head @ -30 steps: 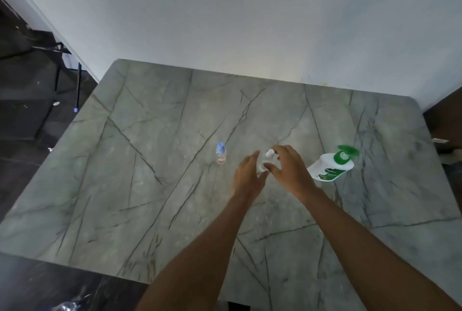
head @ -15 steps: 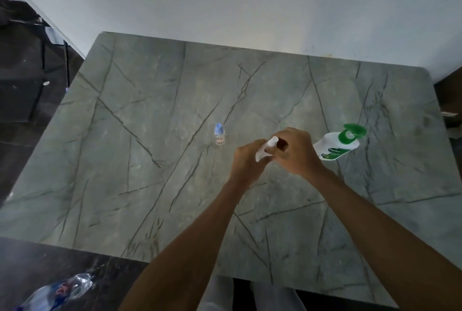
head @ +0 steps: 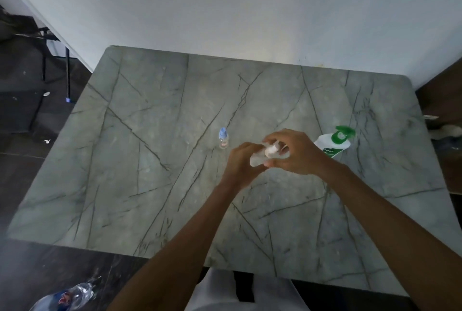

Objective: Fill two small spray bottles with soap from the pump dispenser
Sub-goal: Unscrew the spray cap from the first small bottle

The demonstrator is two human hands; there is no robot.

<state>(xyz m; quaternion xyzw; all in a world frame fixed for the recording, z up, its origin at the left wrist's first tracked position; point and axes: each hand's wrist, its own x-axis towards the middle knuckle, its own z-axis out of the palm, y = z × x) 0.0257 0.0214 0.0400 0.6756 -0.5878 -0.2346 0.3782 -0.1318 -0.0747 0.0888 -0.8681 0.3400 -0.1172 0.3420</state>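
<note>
Clear spray bottle (head: 257, 159), tilted above mid-tabletop (head: 150, 160): left hand (head: 241, 164) grips its body, right hand (head: 298, 154) curls round its white top. Blue-capped bottle (head: 223, 138) upright beside them; pump dispenser (head: 333, 144) partly behind the right hand, nearer the right edge.

Before us two small spray bottles (head: 223, 138) (head: 260, 157), one pump dispenser (head: 333, 145), one table (head: 150, 160), one plastic bottle (head: 72, 295), our two hands (head: 241, 164) (head: 298, 153).

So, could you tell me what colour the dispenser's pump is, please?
The pump is green; the head view shows it.
</note>
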